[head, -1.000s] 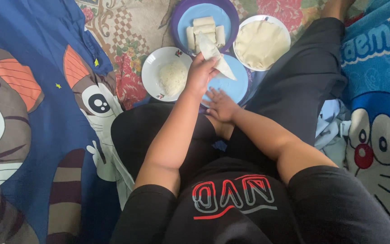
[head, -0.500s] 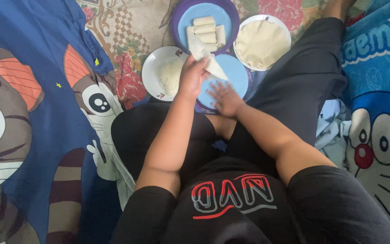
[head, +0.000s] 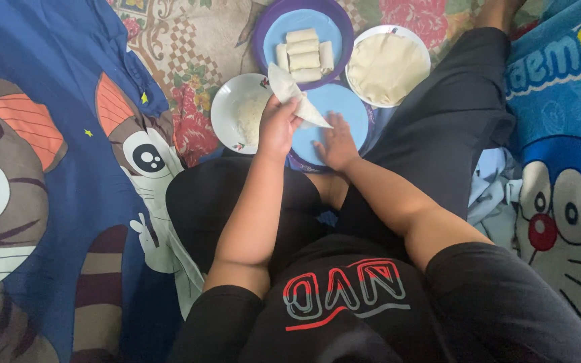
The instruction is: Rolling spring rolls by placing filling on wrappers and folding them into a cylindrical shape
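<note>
You sit cross-legged on a floor spread with a floral mat [head: 196, 47], a blue cartoon-cat blanket [head: 42, 168] to the near left of it and a blue cartoon-character blanket [head: 559, 154] off to its right. Take the blue plate [head: 341, 107] in front of your knees as the centre of the scene. Your left hand [head: 278, 126] hovers at its left edge, fingers pinched closed on a pale, thin wrapper sheet [head: 292, 101] that hangs folded above the plate. Your right hand [head: 334, 142] lies flat on the plate's near side, fingers spread open, holding nothing. Just left of the plate stands a white plate [head: 226, 107] with a pale filling you can hardly make out. Beyond the blue plate sits a purple-rimmed plate [head: 267, 33] carrying several finished rolls [head: 304, 54]. To the plate's far right, a white dish [head: 421, 60] holds a stack of flat wrappers [head: 384, 67]. The room itself stays out of view. The purple-rimmed plate's far edge is cut off by the frame, and your arms hide the blue plate's near rim.
</note>
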